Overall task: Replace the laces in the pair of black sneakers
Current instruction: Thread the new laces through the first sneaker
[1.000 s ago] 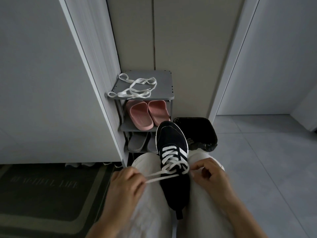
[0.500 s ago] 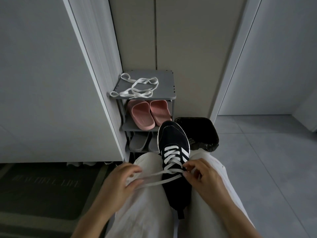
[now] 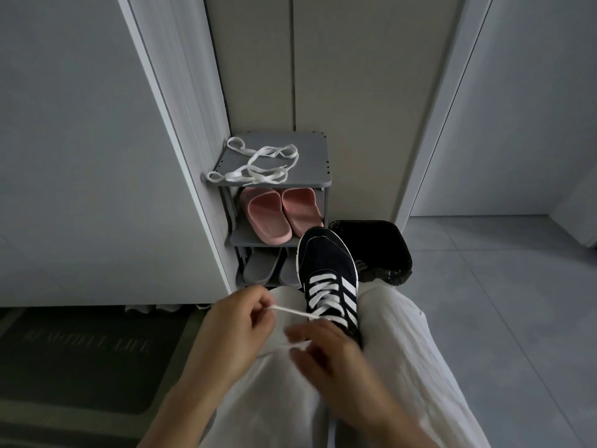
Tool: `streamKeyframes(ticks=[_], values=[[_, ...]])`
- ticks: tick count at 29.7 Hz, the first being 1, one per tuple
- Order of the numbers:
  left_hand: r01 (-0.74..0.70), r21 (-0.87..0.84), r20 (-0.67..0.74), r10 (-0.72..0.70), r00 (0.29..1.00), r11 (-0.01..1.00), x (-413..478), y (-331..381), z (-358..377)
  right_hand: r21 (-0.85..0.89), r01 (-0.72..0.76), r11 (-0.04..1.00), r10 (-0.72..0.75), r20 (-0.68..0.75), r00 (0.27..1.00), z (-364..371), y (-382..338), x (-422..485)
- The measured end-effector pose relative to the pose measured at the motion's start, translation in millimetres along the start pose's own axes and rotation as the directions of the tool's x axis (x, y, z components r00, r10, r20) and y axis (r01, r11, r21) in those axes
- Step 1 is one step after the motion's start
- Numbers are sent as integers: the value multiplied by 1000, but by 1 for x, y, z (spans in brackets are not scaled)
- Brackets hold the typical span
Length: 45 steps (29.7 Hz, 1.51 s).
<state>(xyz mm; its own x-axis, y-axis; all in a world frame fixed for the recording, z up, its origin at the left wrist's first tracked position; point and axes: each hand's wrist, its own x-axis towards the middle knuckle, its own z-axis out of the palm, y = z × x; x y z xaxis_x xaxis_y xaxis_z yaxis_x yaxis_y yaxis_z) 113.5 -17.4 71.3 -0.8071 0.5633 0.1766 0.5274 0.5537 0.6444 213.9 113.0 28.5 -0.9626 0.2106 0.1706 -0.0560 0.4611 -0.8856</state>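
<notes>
Tightening black sneaker's (image 3: 324, 257) white lace (image 3: 290, 311), pinched by left hand (image 3: 235, 331), beside right hand (image 3: 332, 354) (blurred, grip unclear); next, probably crossing ends

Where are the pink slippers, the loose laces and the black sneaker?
Slippers (image 3: 268, 221): head view, on the left slipper's footbed.
Laces (image 3: 258, 154): head view, on a strand lying on the rack's top shelf.
Sneaker (image 3: 324, 257): head view, on its black toe.

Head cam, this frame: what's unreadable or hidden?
Right hand: motion-blurred, so its hold on the lace is unclear.
Sneaker heel: hidden under the right hand.
Mat lettering: too dim to read.
Grey slippers: partly behind sneaker and knee.
</notes>
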Motion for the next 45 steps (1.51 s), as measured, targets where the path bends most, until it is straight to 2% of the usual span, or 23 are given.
streamKeyframes(ticks=[2,4,6,8,10,12,14,15,16,18,20,22,24,26,28,31,34,36,38,41,42,43,45], values=[[49,-194,74,-35,997,980,-4,17,2,132,8,991,-22,110,994,19,-12,6],[101,-301,69,-84,994,948,-1,22,3,220,-87,972,43,196,980,25,-18,8],[158,-360,4,-167,986,920,10,17,1,150,-185,971,150,220,964,22,-16,3],[214,-408,-2,-235,972,888,22,6,-1,-24,-175,984,176,186,967,15,-11,-4],[251,-367,55,-249,967,896,32,-3,-1,-115,-120,986,136,150,979,10,-12,-7],[256,-186,109,-239,965,949,33,-13,2,-161,-96,982,114,103,988,8,-14,-7],[193,85,45,-197,979,978,22,-18,7,-236,-80,968,94,49,994,7,-18,-4],[126,149,-5,-126,992,981,13,-16,9,-258,-63,964,72,26,997,6,-18,-3],[40,128,2,-41,999,991,3,-12,11,-287,-38,957,45,17,999,5,-16,-2],[-108,-79,153,119,981,991,-12,-5,13,-366,-1,931,5,12,1000,7,-12,-1],[-121,-283,286,204,936,951,-16,-2,9,-446,46,894,-61,-20,998,9,-4,-1],[-94,-333,337,212,917,938,-13,-9,4,-515,22,857,-64,-65,996,4,-4,0],[-147,-239,327,222,919,960,-9,-19,2,-552,-28,834,-13,-71,997,-1,-7,3],[-290,-62,193,296,935,955,-3,-31,0,-515,-68,855,52,-44,998,-7,-8,2],[-379,169,14,382,924,910,5,-45,-4,-456,-69,887,78,0,997,-12,-12,-1],[-328,421,-135,416,899,846,18,-62,-10,-391,-69,918,82,17,996,-23,-18,-5],[-261,483,-109,353,929,836,25,-73,-5,-322,-118,939,123,-6,992,-31,-15,-6],[-259,411,-38,300,953,874,20,-70,3,-327,-111,939,86,-91,992,-29,-10,-6],[-330,241,50,327,944,913,8,-50,10,-435,-35,900,-49,-180,982,-27,-5,-4],[-294,-109,223,312,924,949,-7,-15,24,-545,26,838,-150,-185,971,-23,-8,-1],[-269,-164,260,305,916,949,-7,-9,28,-559,35,828,-164,-181,970,-22,-10,0],[-253,-200,262,301,917,947,-6,-6,29,-565,40,824,-170,-180,969,-22,-11,0],[-285,-162,182,312,932,945,0,-7,26,-574,42,818,-181,-187,965,-23,-9,-1]])
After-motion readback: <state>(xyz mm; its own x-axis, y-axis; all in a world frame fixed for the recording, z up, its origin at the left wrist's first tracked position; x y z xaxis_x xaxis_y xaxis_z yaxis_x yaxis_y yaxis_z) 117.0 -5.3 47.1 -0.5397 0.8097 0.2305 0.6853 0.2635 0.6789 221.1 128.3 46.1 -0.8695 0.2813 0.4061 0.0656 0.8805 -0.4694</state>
